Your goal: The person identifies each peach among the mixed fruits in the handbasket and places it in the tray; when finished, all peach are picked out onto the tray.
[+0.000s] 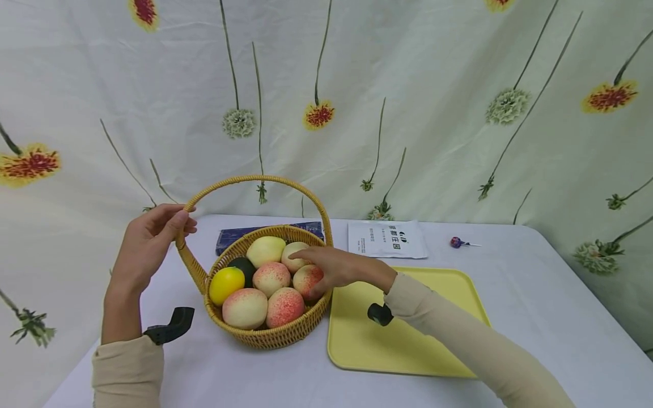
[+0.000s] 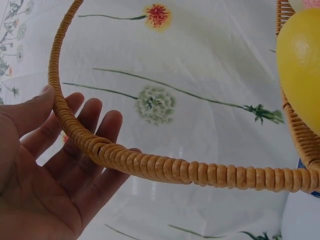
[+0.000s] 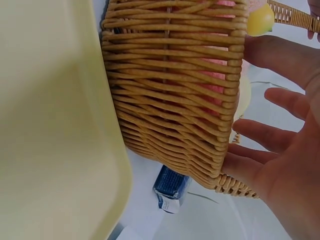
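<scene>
A wicker basket full of fruit stands left of the table's middle. My left hand pinches the left side of its arched handle; in the left wrist view the thumb and fingers lie on either side of the wrapped handle. Over the basket's right rim reaches my right hand, fingers spread around a red-speckled peach. The right wrist view shows these fingers apart, with no firm grip visible. Several more peaches, a yellow lemon and a dark green fruit fill the basket.
Beside the basket on the right lies a yellow tray, partly under my right forearm. A dark blue box sits behind the basket. Toward the back are a white packet and a wrapped lollipop. A floral cloth hangs behind.
</scene>
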Demonstrator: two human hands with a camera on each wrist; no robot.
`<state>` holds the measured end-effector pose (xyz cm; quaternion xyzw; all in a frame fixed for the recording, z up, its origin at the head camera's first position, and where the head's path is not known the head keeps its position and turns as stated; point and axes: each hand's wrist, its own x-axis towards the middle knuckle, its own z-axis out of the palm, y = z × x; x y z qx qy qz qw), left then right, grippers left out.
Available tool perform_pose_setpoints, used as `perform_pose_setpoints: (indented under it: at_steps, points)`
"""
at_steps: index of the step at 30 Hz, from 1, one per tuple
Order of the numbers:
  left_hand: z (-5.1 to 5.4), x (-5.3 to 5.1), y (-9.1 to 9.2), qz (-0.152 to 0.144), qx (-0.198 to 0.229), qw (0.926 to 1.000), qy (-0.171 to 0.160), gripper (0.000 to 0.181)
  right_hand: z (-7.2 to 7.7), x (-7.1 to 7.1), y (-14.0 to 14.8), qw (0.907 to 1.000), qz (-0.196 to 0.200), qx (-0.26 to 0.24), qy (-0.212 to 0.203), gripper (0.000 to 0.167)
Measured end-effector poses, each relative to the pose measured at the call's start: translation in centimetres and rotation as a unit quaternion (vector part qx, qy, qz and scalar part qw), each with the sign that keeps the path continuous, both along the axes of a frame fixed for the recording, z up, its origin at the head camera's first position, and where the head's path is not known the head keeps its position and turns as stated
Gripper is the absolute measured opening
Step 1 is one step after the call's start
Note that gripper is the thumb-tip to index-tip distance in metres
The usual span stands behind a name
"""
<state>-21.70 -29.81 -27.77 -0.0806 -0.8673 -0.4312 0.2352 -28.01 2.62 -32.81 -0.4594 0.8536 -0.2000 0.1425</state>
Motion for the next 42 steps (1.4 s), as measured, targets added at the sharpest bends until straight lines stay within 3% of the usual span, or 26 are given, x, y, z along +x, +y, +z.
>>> perform_pose_setpoints:
  at_steps: [11, 23, 42]
  points:
    - [0.1, -0.1, -0.1, -0.002, 0.006, 1.0000, -0.001, 0.033, 0.9, -0.6, -0.9, 0.9982, 0.008, 0.059, 0.008, 0.066]
    - [0.0, 0.0, 0.0, 0.000, 0.006, 1.0000, -0.006, 0.035, -0.2, -0.6, -1.3, 0.9973, -0.012, 0.072, 0.010, 0.058]
    - [-0.1, 0.0, -0.1, -0.006, 0.006, 1.0000, 0.001, 0.032, -0.8, -0.5, -1.6, 0.9888, -0.031, 0.118, 0.086, 0.054]
